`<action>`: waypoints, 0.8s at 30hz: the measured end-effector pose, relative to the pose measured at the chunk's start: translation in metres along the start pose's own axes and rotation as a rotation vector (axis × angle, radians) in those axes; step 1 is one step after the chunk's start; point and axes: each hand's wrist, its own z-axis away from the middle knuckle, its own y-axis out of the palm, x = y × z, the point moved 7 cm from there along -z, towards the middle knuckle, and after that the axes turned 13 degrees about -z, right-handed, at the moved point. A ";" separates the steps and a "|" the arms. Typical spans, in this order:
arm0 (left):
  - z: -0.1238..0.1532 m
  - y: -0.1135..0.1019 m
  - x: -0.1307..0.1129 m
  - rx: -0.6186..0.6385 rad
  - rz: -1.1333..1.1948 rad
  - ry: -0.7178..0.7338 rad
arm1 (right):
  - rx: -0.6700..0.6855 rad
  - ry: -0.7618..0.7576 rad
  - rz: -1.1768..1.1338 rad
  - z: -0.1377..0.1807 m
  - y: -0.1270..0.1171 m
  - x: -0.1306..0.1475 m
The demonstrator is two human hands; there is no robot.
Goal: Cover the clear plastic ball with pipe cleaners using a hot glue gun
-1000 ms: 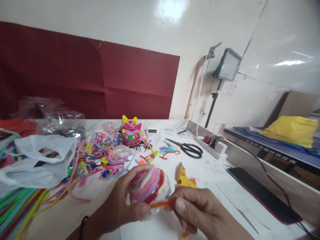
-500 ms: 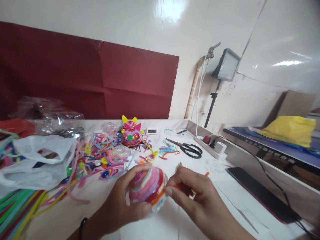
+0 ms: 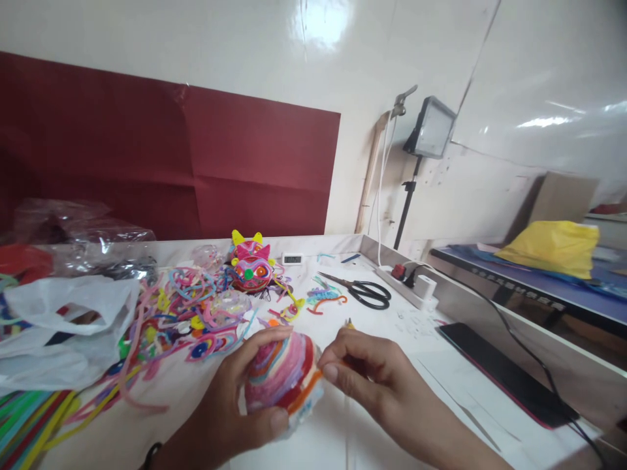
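Observation:
In my left hand (image 3: 240, 391) is a rounded ball (image 3: 284, 375) wrapped in bands of pink, purple, red, orange and blue soft strips. The fingers curl over its top and the thumb presses its near side. My right hand (image 3: 369, 375) is closed in a pinch at the ball's right edge. An orange strip (image 3: 309, 391) lies along that edge, reaching toward the pinching fingertips. A pointed pencil-like tip (image 3: 349, 322) pokes up behind the right index finger; the rest of it is hidden. Pale, whitish surface shows at the ball's lower right.
Black-handled scissors (image 3: 360, 290) lie beyond my right hand. A decorated animal head (image 3: 251, 267) stands behind a heap of coloured strips (image 3: 196, 320). White plastic bag (image 3: 73, 326) and bundled strips (image 3: 34, 424) are left; a black phone-like slab (image 3: 507, 372) and power strip (image 3: 409, 290) are right.
The whole view has shifted slightly. The ball has tilted a little in my left hand. The orange end that stuck out right of my right hand is out of sight.

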 end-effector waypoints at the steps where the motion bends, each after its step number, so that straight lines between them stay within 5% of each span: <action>1: 0.000 0.000 0.001 -0.003 0.002 -0.004 | 0.002 0.009 -0.009 0.000 -0.001 -0.001; 12: 0.004 0.002 0.011 0.011 0.017 -0.040 | -0.006 0.019 -0.040 -0.001 -0.007 -0.009; 24: 0.004 0.008 0.002 0.115 -0.042 0.074 | 0.055 0.157 0.040 -0.003 -0.007 -0.014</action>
